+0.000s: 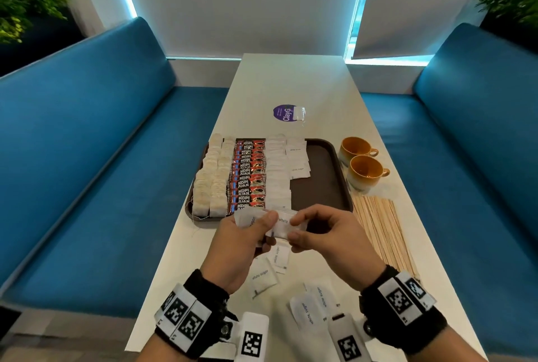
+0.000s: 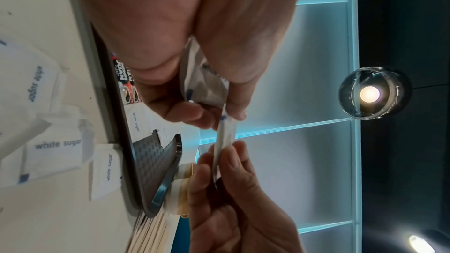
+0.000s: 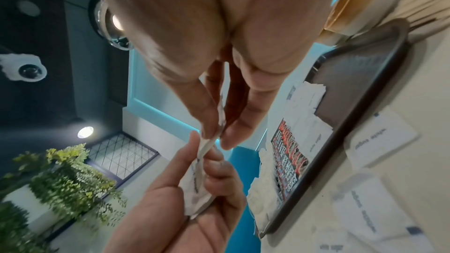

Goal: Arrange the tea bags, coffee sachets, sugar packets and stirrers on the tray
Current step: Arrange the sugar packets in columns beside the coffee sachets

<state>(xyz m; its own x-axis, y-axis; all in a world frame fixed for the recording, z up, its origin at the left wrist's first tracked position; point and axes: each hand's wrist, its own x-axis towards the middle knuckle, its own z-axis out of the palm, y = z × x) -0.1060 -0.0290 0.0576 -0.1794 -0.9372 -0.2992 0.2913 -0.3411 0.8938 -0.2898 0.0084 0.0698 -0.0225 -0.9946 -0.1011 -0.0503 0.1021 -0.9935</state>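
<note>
Sugar packets (image 1: 246,220) were held as a small bunch in the left hand (image 1: 243,241), its fingers and thumb curled round them, above the near edge of the tray (image 1: 321,184). One packet (image 1: 283,223) at the top of that bunch was pinched between the thumb and forefinger of the right hand (image 1: 326,235), so that both hands met on it just in front of the tray. On the tray, two columns of tea bags (image 1: 211,184) were laid along the left side, a column of coffee sachets (image 1: 249,175) beside them, then overlapping rows of white packets (image 1: 278,175), with the right part of the tray left bare. More loose sugar packets (image 1: 263,280) were spread on the table (image 1: 291,85) below the hands, some lying near the wrists. Stirrers (image 1: 381,233) were gathered in a flat bundle on the table just right of the tray, and two cups (image 1: 362,162) stood beyond them, close to the tray's right rim. A purple sticker (image 1: 283,112) was seen farther up the table, well apart from the tray.
</note>
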